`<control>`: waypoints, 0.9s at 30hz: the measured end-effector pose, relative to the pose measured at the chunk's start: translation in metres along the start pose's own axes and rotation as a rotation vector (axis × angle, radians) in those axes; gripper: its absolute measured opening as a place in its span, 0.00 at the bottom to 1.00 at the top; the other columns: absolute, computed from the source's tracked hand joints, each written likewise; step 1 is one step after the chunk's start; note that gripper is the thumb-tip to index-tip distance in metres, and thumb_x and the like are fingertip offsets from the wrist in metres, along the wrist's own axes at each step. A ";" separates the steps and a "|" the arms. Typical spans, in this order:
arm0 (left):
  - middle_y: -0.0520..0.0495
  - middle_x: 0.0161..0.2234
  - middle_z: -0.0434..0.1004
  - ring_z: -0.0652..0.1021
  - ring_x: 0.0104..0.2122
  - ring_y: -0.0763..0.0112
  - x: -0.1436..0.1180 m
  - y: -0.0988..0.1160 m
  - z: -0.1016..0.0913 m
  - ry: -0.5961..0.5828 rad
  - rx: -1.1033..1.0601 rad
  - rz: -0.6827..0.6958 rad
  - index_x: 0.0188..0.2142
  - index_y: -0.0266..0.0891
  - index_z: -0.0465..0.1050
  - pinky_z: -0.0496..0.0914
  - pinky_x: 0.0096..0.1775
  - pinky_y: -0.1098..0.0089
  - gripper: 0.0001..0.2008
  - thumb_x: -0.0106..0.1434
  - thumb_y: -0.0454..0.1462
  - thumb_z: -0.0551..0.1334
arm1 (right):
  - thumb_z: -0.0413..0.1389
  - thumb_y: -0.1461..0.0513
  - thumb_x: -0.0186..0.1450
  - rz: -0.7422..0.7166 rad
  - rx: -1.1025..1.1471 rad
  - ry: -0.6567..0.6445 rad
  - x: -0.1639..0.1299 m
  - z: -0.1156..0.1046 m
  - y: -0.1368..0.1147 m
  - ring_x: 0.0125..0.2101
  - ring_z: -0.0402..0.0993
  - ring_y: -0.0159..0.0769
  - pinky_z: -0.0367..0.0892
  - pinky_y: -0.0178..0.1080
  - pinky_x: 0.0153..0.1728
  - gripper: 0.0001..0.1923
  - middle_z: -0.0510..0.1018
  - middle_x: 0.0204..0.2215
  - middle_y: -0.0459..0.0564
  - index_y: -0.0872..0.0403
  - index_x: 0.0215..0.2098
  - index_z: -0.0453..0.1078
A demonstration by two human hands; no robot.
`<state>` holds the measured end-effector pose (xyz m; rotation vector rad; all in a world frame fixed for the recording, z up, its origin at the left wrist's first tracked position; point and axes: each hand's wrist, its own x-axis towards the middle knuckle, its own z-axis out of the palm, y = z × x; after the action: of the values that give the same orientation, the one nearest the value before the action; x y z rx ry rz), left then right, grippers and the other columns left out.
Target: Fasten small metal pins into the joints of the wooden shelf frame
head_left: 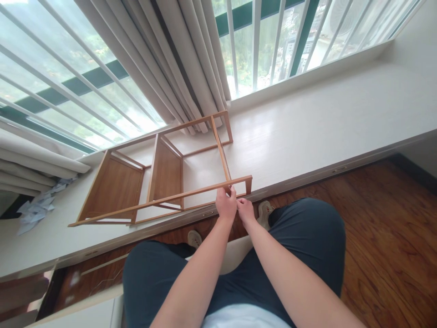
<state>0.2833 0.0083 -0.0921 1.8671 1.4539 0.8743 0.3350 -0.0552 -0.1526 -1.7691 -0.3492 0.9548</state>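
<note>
A light wooden shelf rack (pixel 165 175) lies on its side on the white window ledge (pixel 307 132), with two shelf boards and open frame bars. My left hand (pixel 226 202) pinches the near long bar where a cross bar meets it. My right hand (pixel 246 210) sits right beside it, fingers curled just below the same bar near the rack's right end. What, if anything, the right hand holds is hidden. I am seated, my legs in dark trousers below the ledge.
Drawn beige curtains (pixel 177 59) hang behind the rack against barred windows. Crumpled white paper (pixel 37 205) lies on the ledge at the far left. A dark wooden floor (pixel 392 237) spreads to the right. Drawer fronts run under the ledge edge.
</note>
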 end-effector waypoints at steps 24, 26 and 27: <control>0.45 0.37 0.80 0.79 0.40 0.61 -0.012 -0.159 -0.180 0.243 -0.006 -0.258 0.39 0.40 0.75 0.73 0.49 0.57 0.08 0.61 0.38 0.61 | 0.62 0.44 0.49 0.050 -0.013 -0.042 -0.009 0.000 0.013 0.26 0.68 0.38 0.61 0.38 0.27 0.23 0.75 0.20 0.48 0.55 0.26 0.75; 0.44 0.40 0.80 0.80 0.41 0.61 -0.005 -0.173 -0.200 0.308 -0.022 -0.295 0.42 0.40 0.74 0.73 0.51 0.57 0.10 0.60 0.36 0.62 | 0.63 0.43 0.48 0.064 -0.018 -0.043 -0.010 0.001 0.018 0.25 0.68 0.37 0.61 0.37 0.27 0.24 0.74 0.20 0.47 0.55 0.25 0.74; 0.42 0.44 0.80 0.80 0.43 0.62 -0.002 -0.176 -0.206 0.324 -0.031 -0.308 0.44 0.39 0.74 0.72 0.52 0.57 0.12 0.59 0.35 0.62 | 0.63 0.43 0.47 0.075 -0.016 -0.046 -0.010 0.000 0.020 0.25 0.67 0.36 0.61 0.37 0.27 0.24 0.74 0.20 0.46 0.55 0.26 0.74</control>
<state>0.0173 0.0574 -0.1094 1.4710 1.8510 1.0699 0.3241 -0.0699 -0.1664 -1.7876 -0.3224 1.0495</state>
